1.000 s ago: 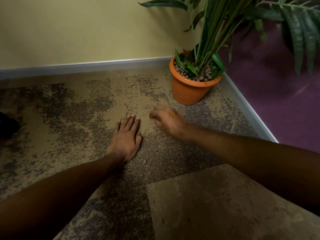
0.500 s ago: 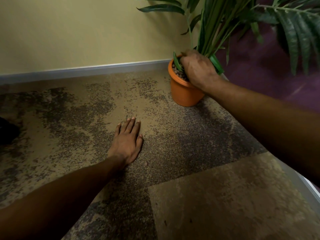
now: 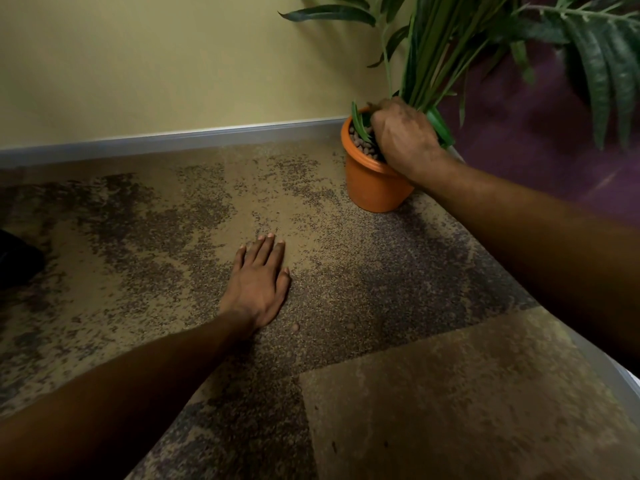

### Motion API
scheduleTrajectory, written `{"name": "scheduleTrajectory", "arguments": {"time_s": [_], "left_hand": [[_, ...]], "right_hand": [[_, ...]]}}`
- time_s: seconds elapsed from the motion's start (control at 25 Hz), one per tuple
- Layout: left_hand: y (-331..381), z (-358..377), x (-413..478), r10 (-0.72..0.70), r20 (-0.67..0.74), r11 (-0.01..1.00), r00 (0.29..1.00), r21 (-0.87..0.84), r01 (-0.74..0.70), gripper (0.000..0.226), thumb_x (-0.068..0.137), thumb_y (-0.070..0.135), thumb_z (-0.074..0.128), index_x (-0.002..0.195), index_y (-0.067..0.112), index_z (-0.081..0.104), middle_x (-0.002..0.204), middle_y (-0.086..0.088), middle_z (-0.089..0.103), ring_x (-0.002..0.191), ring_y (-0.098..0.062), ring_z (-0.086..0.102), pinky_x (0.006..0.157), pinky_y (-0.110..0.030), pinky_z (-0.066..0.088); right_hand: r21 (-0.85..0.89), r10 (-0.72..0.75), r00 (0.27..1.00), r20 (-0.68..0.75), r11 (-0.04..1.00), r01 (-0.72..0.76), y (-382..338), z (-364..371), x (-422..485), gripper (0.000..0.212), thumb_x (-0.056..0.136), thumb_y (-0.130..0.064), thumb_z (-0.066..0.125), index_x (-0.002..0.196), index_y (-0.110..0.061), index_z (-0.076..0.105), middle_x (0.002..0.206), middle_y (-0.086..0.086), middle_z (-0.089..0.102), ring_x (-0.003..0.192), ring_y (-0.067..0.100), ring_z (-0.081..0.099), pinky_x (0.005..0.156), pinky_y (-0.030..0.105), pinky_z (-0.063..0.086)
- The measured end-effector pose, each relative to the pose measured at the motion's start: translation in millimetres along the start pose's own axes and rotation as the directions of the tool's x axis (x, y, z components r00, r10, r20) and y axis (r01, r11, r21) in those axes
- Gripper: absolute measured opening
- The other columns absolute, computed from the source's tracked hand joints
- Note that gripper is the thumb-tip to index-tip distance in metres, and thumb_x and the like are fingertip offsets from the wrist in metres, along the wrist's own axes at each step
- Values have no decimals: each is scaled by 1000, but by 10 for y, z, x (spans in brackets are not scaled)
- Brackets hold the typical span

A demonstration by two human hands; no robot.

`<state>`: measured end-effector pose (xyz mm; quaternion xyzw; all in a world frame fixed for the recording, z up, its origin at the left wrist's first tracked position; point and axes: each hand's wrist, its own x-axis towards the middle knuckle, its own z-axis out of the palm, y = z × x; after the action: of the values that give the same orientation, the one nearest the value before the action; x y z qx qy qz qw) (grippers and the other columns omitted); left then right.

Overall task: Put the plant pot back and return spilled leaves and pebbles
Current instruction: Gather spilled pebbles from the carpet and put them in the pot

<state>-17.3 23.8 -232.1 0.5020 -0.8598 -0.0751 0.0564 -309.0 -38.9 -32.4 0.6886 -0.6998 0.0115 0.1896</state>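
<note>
head view: right hand in pot, left hand flat on carpet

mottled tan and dark carpet (image 3: 145, 237) fills most of the frame, meeting a yellow wall (image 3: 156, 64) with a grey skirting strip (image 3: 173, 138) at the back. plant (image 3: 450, 39) with long green leaves rises from an orange plant pot (image 3: 369, 188), upright in the corner where yellow wall meets a purple wall (image 3: 540, 140). right hand (image 3: 403, 135) is down on top of the pot, fingers curled into the pebbles (image 3: 358, 140) at the base of the stems; cannot tell if it grips anything. left hand (image 3: 258, 284) lies flat and open on the carpet, palm down, fingers spread slightly, holding nothing. one loose pebble (image 3: 295, 327) sits on the carpet just beside the left wrist, well apart from the pot.
</note>
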Motion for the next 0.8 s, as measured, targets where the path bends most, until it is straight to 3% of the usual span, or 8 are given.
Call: {"name": "scheduleTrajectory", "arguments": {"time_s": [0.16, 0.28, 0.4, 0.52, 0.6, 0.68, 0.8], "left_hand": [[8, -8, 7, 0, 3, 1000, 1000, 3, 0, 68, 104, 50, 12, 164, 18, 20, 172, -4, 12, 160, -20, 7, 129, -45, 6], [13, -10, 2, 1, 3, 1000, 1000, 7, -1, 67, 105, 49, 14, 164, 18, 21, 172, -5, 13, 160, -20, 7, 129, -46, 6], [16, -6, 3, 2, 1, 1000, 1000, 17, -2, 67, 105, 48, 16, 164, 17, 22, 171, -6, 15, 159, -22, 9, 129, -46, 7], [19, -1, 5, 3, -1, 1000, 1000, 19, -3, 67, 105, 49, 16, 164, 17, 22, 171, -5, 15, 159, -22, 9, 129, -46, 8], [14, 3, 6, 2, -4, 1000, 1000, 20, -2, 68, 104, 49, 15, 164, 17, 22, 171, -5, 15, 159, -22, 9, 129, -47, 9], [9, 6, 6, 4, -5, 1000, 1000, 25, -4, 68, 104, 49, 15, 164, 17, 22, 171, -5, 15, 159, -22, 9, 128, -47, 9], [2, 11, 8, 5, -4, 1000, 1000, 28, -5, 68, 104, 49, 15, 164, 17, 22, 171, -5, 16, 159, -22, 9, 128, -47, 9]], "right_hand": [[65, -39, 997, -69, 997, 44, -20, -35, -66, 23, 103, -12, 46, 115, 1, 62, 117, 20, 57, 107, 36, 60, 87, 43, 52], [165, -228, 965, -133, 954, 248, -263, 49, -427, 18, 97, -10, 55, 114, -8, 60, 116, 13, 56, 99, 23, 57, 82, 37, 56], [360, -520, 854, 6, 798, 483, -580, 234, -1032, 19, 98, -30, 57, 113, -18, 59, 105, -4, 50, 91, 7, 43, 78, 29, 52], [498, -719, 653, 240, 668, 553, -707, 395, -1497, 27, 97, -44, 60, 111, -22, 58, 100, -9, 52, 91, 9, 50, 77, 34, 53], [555, -764, 559, 322, 630, 543, -716, 447, -1649, 30, 94, -47, 64, 110, -23, 57, 105, -7, 57, 94, 11, 56, 76, 34, 51], [593, -782, 518, 348, 611, 524, -705, 477, -1726, 31, 91, -45, 69, 110, -23, 57, 110, -5, 59, 97, 12, 57, 76, 32, 50], [616, -772, 513, 375, 621, 484, -692, 508, -1776, 29, 91, -32, 72, 113, -19, 59, 111, -3, 58, 90, 9, 52, 73, 27, 41]]}}
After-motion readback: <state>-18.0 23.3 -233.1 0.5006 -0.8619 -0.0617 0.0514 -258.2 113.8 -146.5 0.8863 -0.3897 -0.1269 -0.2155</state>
